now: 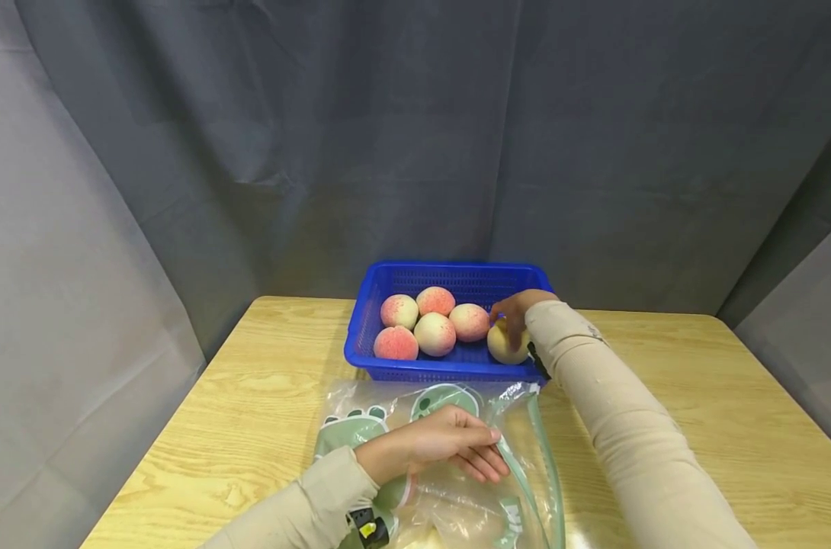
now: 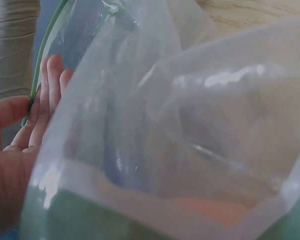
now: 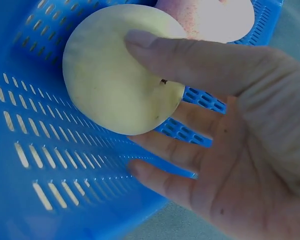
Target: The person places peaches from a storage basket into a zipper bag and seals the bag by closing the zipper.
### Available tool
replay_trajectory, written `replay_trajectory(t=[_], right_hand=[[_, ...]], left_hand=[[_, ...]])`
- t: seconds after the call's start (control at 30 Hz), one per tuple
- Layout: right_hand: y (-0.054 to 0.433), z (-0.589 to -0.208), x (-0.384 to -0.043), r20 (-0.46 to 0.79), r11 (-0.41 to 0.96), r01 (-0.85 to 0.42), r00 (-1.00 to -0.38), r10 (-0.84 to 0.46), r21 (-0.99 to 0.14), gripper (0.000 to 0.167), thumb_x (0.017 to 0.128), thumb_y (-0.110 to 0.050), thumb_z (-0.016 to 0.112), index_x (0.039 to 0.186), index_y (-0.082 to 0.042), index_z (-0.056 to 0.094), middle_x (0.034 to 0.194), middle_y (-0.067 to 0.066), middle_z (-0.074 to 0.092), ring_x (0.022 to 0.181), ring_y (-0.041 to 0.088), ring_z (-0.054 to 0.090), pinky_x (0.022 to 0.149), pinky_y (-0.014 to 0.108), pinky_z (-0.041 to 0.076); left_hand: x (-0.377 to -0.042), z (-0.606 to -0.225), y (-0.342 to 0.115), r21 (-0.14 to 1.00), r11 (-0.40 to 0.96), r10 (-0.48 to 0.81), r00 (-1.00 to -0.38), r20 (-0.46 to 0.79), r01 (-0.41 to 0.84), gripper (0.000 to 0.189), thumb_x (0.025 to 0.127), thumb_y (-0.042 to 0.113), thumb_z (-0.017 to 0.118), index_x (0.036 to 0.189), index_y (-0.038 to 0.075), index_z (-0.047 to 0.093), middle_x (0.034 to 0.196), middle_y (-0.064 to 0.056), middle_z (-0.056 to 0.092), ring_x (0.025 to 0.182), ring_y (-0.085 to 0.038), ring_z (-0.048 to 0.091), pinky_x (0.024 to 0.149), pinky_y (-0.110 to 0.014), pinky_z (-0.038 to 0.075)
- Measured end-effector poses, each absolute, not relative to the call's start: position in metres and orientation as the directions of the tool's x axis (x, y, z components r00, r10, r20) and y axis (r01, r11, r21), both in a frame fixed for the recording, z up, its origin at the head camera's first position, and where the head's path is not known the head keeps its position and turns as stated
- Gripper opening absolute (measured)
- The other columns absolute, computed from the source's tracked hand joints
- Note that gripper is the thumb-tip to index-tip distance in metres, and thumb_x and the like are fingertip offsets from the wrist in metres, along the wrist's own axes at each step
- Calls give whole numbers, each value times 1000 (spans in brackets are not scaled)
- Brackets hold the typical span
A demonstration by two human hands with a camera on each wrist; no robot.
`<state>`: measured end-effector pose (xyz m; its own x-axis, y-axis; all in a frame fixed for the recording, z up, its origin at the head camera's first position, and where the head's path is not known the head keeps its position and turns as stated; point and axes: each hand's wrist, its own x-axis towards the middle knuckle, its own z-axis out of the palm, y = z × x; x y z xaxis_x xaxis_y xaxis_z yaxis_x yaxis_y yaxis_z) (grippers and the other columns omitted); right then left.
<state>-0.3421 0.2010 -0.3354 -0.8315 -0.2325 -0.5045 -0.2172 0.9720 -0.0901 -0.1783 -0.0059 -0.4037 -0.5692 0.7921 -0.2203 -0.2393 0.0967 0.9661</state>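
Observation:
In the head view, my right hand [image 1: 514,313] reaches into the blue basket [image 1: 450,371] at its right end. It grips a pale yellow peach [image 1: 503,345]; the right wrist view has the thumb over the peach's top and the fingers curving underneath. A clear zip bag [image 1: 457,488] with green printed shapes lies in front of the basket. My left hand [image 1: 443,441] pinches the green-edged mouth of this bag between thumb and fingers, the other fingers stretched out. In the left wrist view, bag film [image 2: 155,100] covers part of that hand.
Several pink-and-cream peaches [image 1: 434,334] sit in the left and middle of the basket. The basket stands near the back edge of the wooden table [image 1: 237,396], with a dark grey curtain [image 1: 402,137] behind it.

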Motion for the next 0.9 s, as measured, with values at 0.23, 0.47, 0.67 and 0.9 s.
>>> replay_trajectory(t=[0.23,0.47,0.67,0.9], right_hand=[[201,-337,-344,-505,966,-246,-826,-250,-75,69,68,-16,84,130,-18,52,118,11,56,105,27,49,91,45,47],[200,-339,-347,-518,965,-261,-822,-238,-28,78,66,-21,86,135,-20,49,123,12,56,110,28,50,94,47,46],[198,-338,-345,-499,953,-301,-825,-266,-11,71,65,-20,87,129,-19,56,114,7,61,104,25,53,91,42,49],[201,-335,-337,-485,956,-291,-831,-272,-37,50,65,-26,86,108,-16,62,98,2,60,92,21,53,79,35,50]], left_hand=[[-177,-404,-7,965,95,791,-570,-222,-243,37,100,17,50,106,-17,61,102,-37,63,71,-13,68,73,-34,59],[-178,-403,-7,966,101,794,-566,-222,-238,37,100,17,49,107,-17,61,103,-37,63,72,-13,68,76,-37,59],[-178,-402,-8,965,101,792,-568,-224,-241,37,100,18,50,107,-17,61,103,-36,63,72,-12,68,75,-35,59],[-178,-402,-8,965,97,789,-573,-223,-243,37,100,18,50,107,-17,61,102,-36,63,71,-12,68,74,-34,59]])
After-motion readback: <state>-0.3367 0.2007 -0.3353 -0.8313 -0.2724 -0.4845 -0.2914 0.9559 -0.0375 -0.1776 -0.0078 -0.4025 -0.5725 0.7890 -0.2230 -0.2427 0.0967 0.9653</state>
